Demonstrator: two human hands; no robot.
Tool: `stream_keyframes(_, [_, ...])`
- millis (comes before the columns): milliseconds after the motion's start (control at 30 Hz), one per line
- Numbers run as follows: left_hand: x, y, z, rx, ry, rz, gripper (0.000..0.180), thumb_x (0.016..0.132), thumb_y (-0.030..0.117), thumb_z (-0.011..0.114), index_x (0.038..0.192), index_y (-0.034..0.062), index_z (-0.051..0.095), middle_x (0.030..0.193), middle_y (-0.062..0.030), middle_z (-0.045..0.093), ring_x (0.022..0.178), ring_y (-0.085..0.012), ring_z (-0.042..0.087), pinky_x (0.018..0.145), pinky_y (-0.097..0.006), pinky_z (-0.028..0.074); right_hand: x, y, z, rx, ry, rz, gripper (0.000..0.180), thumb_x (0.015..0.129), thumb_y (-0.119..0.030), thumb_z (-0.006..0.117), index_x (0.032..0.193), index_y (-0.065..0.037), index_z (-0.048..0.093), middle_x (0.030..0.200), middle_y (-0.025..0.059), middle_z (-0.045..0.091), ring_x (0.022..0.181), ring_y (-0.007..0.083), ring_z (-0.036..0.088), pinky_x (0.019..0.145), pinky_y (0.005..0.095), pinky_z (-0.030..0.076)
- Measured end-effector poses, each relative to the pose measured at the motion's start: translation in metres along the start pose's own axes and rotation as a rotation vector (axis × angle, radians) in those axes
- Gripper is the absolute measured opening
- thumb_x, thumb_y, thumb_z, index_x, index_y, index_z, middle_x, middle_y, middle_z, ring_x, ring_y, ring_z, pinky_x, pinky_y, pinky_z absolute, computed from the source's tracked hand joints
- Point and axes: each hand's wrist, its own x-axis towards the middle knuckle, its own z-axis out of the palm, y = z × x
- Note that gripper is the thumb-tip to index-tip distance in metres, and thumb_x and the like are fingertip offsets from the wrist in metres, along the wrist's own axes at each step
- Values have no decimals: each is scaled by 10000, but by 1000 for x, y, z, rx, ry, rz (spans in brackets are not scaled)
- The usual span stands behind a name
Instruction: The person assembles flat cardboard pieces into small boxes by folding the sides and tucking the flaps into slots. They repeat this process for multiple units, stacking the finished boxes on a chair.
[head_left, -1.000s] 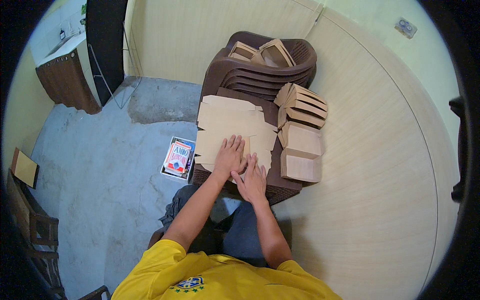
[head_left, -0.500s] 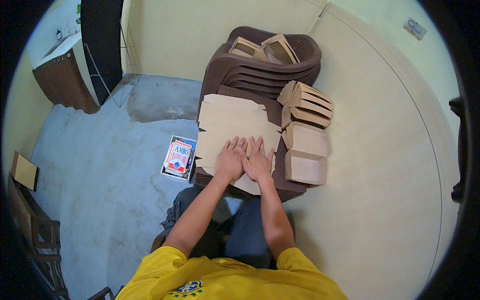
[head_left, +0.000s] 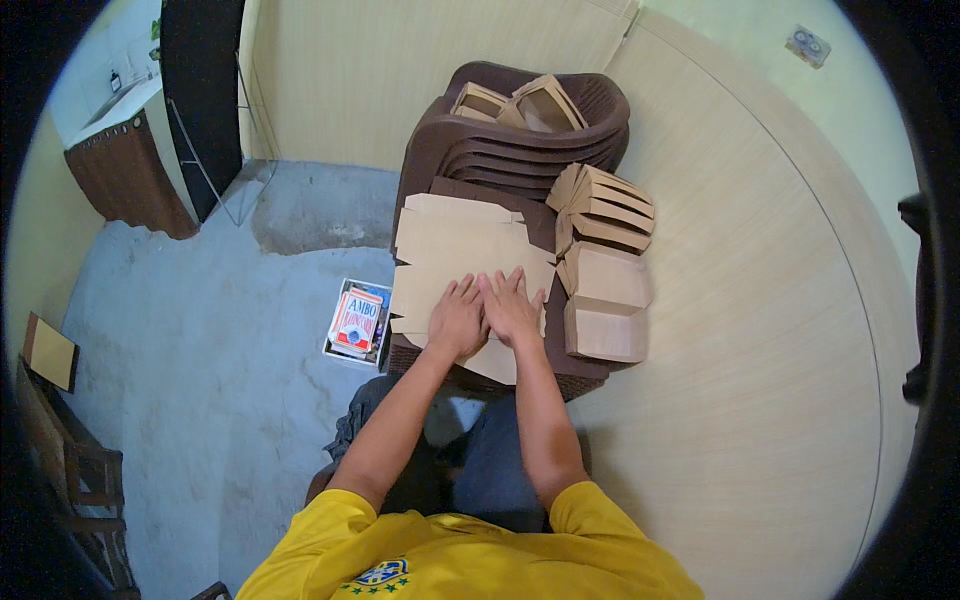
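Observation:
A flat sheet of die-cut brown cardboard [head_left: 450, 235], notched along its edges, lies on the seat of a stack of brown plastic chairs [head_left: 480, 130]. Palm down on its near part rests my left hand [head_left: 458, 318], fingers stretched out. Beside and touching it, my right hand [head_left: 513, 308] also lies flat with fingers spread. Both press on the sheet, and neither grips anything. Right of the sheet stand an opened folded cardboard box [head_left: 607, 315] and a nested pile of cardboard boxes [head_left: 612, 208].
More folded boxes [head_left: 545, 103] lean against the chair back. On the floor at left sits a white bin [head_left: 345, 355] holding a red-and-white pack [head_left: 357, 318]. A pale panelled wall [head_left: 740, 300] closes the right side. A brown-curtained counter [head_left: 130, 180] stands far left.
The view has shifted slightly. My right hand has moved a little closer over my left, both still flat on the cardboard sheet; the sheet stays in place.

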Motion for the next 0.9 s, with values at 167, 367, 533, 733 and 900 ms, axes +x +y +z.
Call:
stream_keyframes(167, [7,11,-31,-141,-90,-170,452,999,330,647,1377,86,687,1453,-115,618,1397,-307,524,1173,-482,403,26,30,1,473,315,104,596,1076,-379,544,1495,46,535,1306,318,691,1229,461,666,1093,513,484])
stream_keyframes(367, [14,11,-15,-112,101,-162,477,1001,291,636,1440,104,628,1380,-112,639,1339,-312,557,1140,-486,412,28,47,41,470,482,141,407,960,-148,597,1310,52,649,1101,291,756,1086,444,719,1001,508,535])
stream_keyframes(533, [14,5,11,-74,244,-92,685,1007,242,602,1645,97,398,1586,-149,548,1533,-326,443,1312,-502,256,41,39,38,703,472,226,413,945,-148,602,1312,35,649,1066,280,762,1079,449,717,1008,515,531])
stream_keyframes(733, [18,-2,15,-251,186,-104,638,994,215,610,1599,71,467,1571,-192,565,1523,-361,470,1309,-578,261,6,18,32,595,263,-31,489,1010,-126,526,1492,-48,494,1188,187,778,1146,370,725,1025,470,530])
stream_keyframes(900, [17,-7,19,-232,198,-60,439,965,181,634,1378,52,708,1532,-208,598,1505,-408,481,1281,-599,319,-20,35,22,742,204,-118,567,1000,-168,580,1533,-26,445,1329,170,749,1307,387,631,1140,501,448])
